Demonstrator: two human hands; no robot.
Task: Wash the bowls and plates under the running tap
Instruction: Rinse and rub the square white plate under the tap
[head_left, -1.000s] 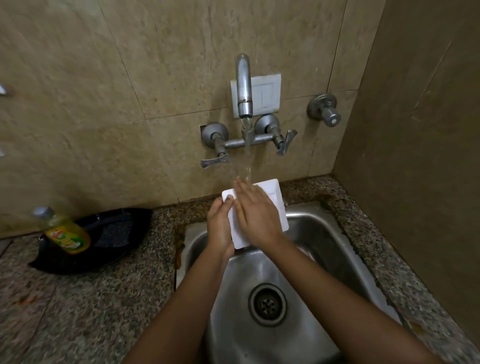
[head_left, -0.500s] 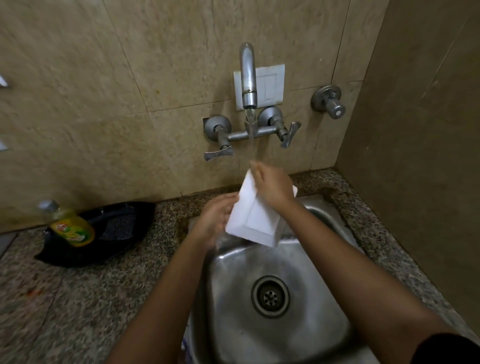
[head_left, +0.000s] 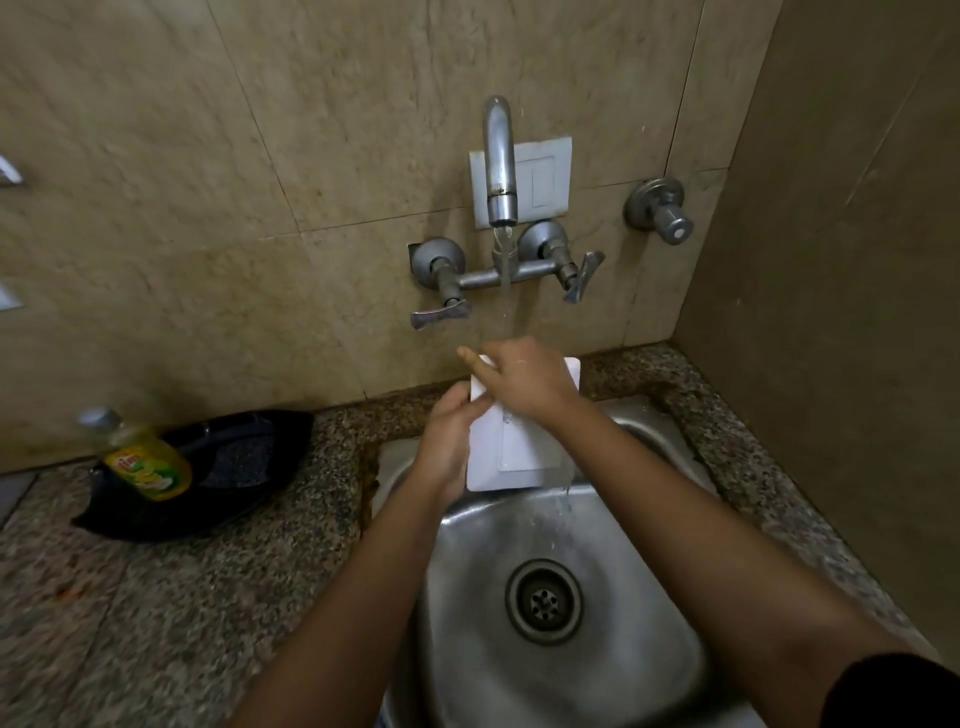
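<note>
Plate: white square plate (head_left: 524, 452) over the sink (head_left: 597, 649), under the running tap (head_left: 500, 156).
Left hand (head_left: 449, 441): you're gripping its left edge.
Right hand (head_left: 524, 376): your straight fingers press its top.

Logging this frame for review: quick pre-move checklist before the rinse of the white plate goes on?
1. Water running from tap: ok, stream visible below the spout.
2. White square plate under the stream: ok, held over the sink.
3. Left hand grips the plate's left edge: ok.
4. Right hand lies on the plate's upper face, fingers straight: ok.
5. Drain unblocked: ok, nothing on it.
6. Plate clean of residue: cannot tell.
</note>
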